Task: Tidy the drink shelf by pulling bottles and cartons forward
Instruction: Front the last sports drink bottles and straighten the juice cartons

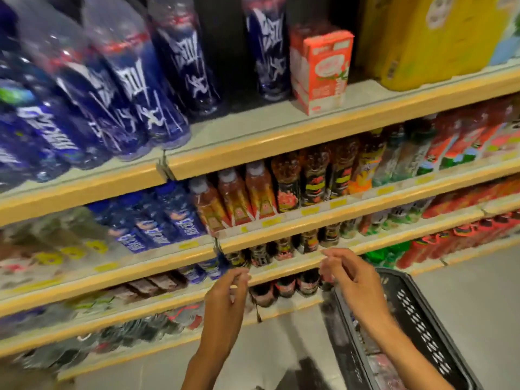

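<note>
Head view: on the top shelf (253, 136), the blue bottles (135, 102) in the upper left already stand at the front lip (281, 149). Two set-back bottles (267, 49) in the upper middle are well behind it, and the red-and-white carton (320, 68) just beside them stops short of the edge. I judge the job partly done, with those three left to pull forward.

The lower shelves (281, 235) look filled to the front, though blur hides detail.

The left hand (225, 299) and right hand (351, 280) hover low in the middle, apart, with fingers loosely curled and gripping nothing.

Bare shelf lies ahead of the set-back bottles. A black basket (422, 319) at the lower right crowds the right forearm.
</note>
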### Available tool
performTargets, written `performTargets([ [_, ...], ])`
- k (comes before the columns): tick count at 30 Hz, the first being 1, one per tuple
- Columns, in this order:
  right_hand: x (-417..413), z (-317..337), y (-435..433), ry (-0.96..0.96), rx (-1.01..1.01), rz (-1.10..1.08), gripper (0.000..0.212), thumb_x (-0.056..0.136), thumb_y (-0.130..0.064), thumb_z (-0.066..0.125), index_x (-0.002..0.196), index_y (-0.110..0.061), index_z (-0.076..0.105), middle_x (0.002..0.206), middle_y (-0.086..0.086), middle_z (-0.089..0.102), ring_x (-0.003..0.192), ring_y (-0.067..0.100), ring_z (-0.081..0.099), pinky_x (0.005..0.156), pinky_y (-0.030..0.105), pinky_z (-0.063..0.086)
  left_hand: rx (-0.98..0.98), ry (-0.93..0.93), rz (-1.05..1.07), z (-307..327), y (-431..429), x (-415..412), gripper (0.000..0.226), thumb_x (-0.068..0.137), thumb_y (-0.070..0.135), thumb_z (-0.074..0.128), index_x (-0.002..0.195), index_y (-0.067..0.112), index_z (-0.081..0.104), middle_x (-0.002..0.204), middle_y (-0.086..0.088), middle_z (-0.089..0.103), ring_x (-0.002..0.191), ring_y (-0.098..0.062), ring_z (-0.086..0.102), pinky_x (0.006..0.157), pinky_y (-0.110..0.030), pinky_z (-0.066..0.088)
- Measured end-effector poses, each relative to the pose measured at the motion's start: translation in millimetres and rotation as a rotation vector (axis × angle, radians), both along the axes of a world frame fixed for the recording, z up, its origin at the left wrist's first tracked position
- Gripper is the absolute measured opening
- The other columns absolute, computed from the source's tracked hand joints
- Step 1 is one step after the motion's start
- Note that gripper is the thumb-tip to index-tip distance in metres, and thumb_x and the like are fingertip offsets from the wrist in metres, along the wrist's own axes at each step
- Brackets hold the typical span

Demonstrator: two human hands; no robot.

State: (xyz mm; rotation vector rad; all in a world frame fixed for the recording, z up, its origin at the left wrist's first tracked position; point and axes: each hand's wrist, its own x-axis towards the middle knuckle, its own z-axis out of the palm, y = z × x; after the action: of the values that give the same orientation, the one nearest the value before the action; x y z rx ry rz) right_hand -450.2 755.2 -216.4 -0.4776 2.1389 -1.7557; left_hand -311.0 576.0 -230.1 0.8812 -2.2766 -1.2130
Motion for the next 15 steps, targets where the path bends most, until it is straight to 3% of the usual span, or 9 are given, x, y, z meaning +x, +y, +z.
performTargets([
  [4, -1, 65, -70, 0.171, -0.129, 0.178, 0.022, 0.096, -0.017, 0.053, 0.088, -0.033, 0.066, 0.093, -0.006, 0.071, 0.091, 0.007, 0.067, 0.076, 0.021, 0.052, -0.13, 0.157, 0.158, 42, -34, 15, 0.015, 0.096, 0.022, 0.054, 0.104, 0.027, 0.065, 0.096, 0.011, 0.068, 0.086, -0.003, 0.062, 0.067, -0.024, 0.05],
  [7, -4, 103, -121, 0.293, -0.196, 0.225, 0.013, 0.094, -0.019, 0.056, 0.096, -0.029, 0.065, 0.097, -0.006, 0.07, 0.093, 0.008, 0.066, 0.079, 0.027, 0.052, -0.26, 0.247, 0.215, 76, -61, 14, 0.016, 0.096, 0.024, 0.051, 0.106, 0.028, 0.063, 0.1, 0.018, 0.062, 0.092, 0.003, 0.057, 0.068, -0.016, 0.047],
  [10, -21, 136, -163, 0.38, -0.265, 0.175, 0.016, 0.094, -0.017, 0.057, 0.108, -0.016, 0.063, 0.094, 0.0, 0.07, 0.091, 0.012, 0.066, 0.081, 0.024, 0.052, -0.441, 0.311, 0.154, 108, -88, 1, 0.019, 0.098, 0.02, 0.051, 0.111, 0.014, 0.063, 0.1, 0.008, 0.063, 0.091, -0.002, 0.058, 0.076, -0.022, 0.047],
  [13, -53, 161, -190, 0.511, -0.302, 0.033, 0.015, 0.095, -0.016, 0.057, 0.11, -0.016, 0.061, 0.095, -0.003, 0.067, 0.087, 0.0, 0.062, 0.077, 0.011, 0.046, -0.654, 0.344, 0.024, 134, -109, -26, 0.028, 0.097, 0.023, 0.047, 0.112, 0.005, 0.063, 0.101, -0.003, 0.064, 0.092, -0.017, 0.061, 0.079, -0.029, 0.048],
  [15, -77, 170, -199, 0.567, -0.274, -0.055, 0.019, 0.095, -0.014, 0.056, 0.114, -0.011, 0.059, 0.1, 0.0, 0.064, 0.087, -0.001, 0.059, 0.078, 0.011, 0.046, -0.8, 0.341, -0.055, 144, -118, -49, 0.031, 0.095, 0.022, 0.045, 0.111, 0.003, 0.063, 0.102, -0.007, 0.064, 0.092, -0.02, 0.06, 0.078, -0.028, 0.047],
])
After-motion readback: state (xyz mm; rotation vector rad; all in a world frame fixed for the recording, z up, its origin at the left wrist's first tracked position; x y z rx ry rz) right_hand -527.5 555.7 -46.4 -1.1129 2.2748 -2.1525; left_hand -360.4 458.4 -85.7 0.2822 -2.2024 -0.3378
